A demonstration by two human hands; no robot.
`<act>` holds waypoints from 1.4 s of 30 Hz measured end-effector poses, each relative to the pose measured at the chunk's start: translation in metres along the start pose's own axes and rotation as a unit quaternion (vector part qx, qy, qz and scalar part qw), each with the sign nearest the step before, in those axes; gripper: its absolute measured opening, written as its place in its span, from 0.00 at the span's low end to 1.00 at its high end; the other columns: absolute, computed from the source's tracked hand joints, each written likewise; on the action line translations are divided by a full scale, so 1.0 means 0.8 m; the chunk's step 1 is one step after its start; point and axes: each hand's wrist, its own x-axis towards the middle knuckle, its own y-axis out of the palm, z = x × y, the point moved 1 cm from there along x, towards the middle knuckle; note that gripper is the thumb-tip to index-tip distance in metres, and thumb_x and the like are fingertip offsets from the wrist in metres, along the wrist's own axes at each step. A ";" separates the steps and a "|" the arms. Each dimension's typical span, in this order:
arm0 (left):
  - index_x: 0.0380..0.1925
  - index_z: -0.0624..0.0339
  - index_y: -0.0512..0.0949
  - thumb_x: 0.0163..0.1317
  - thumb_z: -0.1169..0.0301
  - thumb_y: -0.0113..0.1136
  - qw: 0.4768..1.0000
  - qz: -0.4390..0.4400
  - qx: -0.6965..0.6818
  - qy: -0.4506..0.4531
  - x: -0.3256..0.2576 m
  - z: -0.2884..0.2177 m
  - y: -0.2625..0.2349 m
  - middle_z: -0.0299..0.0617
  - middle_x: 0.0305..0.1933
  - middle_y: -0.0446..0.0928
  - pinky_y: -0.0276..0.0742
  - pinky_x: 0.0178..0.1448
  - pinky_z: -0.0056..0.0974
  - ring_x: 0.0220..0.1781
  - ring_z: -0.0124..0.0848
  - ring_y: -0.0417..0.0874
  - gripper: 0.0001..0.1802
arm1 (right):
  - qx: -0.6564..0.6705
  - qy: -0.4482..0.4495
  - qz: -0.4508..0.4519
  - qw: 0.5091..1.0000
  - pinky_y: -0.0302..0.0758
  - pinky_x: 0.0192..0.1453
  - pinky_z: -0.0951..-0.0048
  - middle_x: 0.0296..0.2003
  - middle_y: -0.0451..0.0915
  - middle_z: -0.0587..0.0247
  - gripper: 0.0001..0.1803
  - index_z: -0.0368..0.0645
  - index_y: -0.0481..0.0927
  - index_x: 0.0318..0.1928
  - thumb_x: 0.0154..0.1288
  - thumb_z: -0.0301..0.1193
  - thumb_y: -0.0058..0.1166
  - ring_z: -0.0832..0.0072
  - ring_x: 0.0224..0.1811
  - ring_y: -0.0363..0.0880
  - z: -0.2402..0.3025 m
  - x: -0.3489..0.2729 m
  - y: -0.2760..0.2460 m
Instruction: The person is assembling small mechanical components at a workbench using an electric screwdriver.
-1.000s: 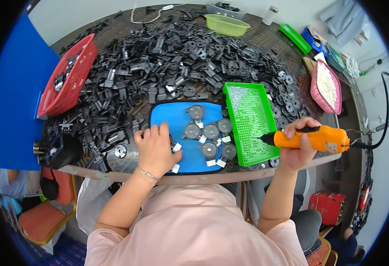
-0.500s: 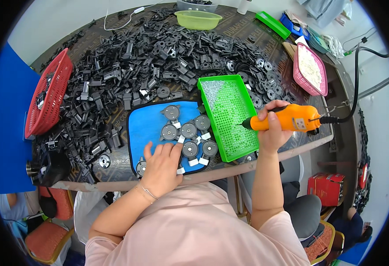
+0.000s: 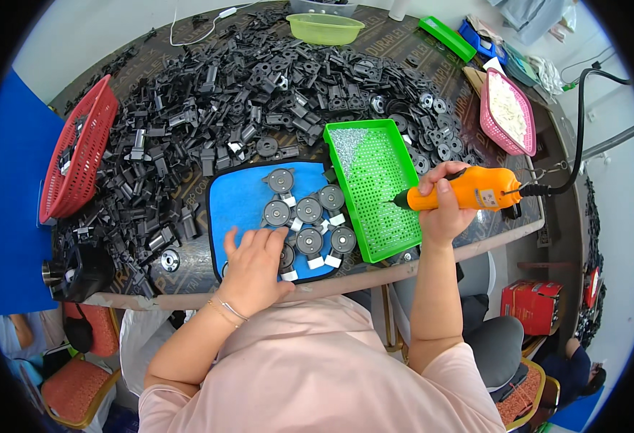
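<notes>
My left hand (image 3: 253,261) lies over the near edge of a blue mat (image 3: 232,195), its fingers stretched out and apart. A round dark-grey part with a white tab (image 3: 286,257) sits partly under its index finger. Several similar round wheel-like parts (image 3: 308,210) are grouped on the right side of the mat. My right hand (image 3: 443,206) is wrapped round an orange electric screwdriver (image 3: 484,190), whose dark tip points left. That tip is above a green perforated tray (image 3: 375,189) with small silvery screws (image 3: 346,148) heaped in its far left corner.
A large pile of black plastic parts (image 3: 259,94) covers the table behind the mat. A red basket (image 3: 79,155) stands at the left, a pink basket of white pieces (image 3: 506,112) at the right. From the screwdriver a black cable (image 3: 580,130) loops up. A yellow-green bowl (image 3: 324,29) stands far back.
My left hand has shifted slightly left, uncovering more of the round part by its index finger and covering the one at the mat's near left. My right hand and the screwdriver have hardly moved.
</notes>
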 end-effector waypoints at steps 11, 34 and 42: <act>0.42 0.55 0.82 0.42 0.60 0.74 0.996 -0.075 -0.048 -0.009 -0.006 0.018 0.002 0.37 0.42 0.80 0.46 0.69 0.58 0.49 0.36 0.77 0.25 | 0.085 -0.025 0.055 0.995 0.72 0.33 0.71 0.36 0.73 0.57 0.15 0.41 0.70 0.48 0.60 0.27 0.52 0.72 0.26 0.72 0.046 0.004 0.037; 0.44 0.54 0.80 0.46 0.61 0.71 0.999 -0.029 -0.038 -0.014 0.003 0.020 0.014 0.40 0.39 0.79 0.49 0.69 0.58 0.46 0.37 0.80 0.24 | 0.050 0.064 0.314 0.946 0.76 0.29 0.78 0.32 0.75 0.57 0.15 0.40 0.70 0.42 0.54 0.18 0.59 0.76 0.27 0.75 0.008 -0.074 0.167; 0.43 0.56 0.81 0.46 0.61 0.71 0.999 -0.008 -0.044 -0.017 0.003 0.016 0.007 0.40 0.40 0.79 0.49 0.69 0.58 0.48 0.37 0.80 0.22 | 0.133 0.006 0.262 0.956 0.75 0.33 0.72 0.34 0.75 0.55 0.14 0.39 0.71 0.43 0.57 0.23 0.58 0.71 0.28 0.76 0.035 -0.031 0.130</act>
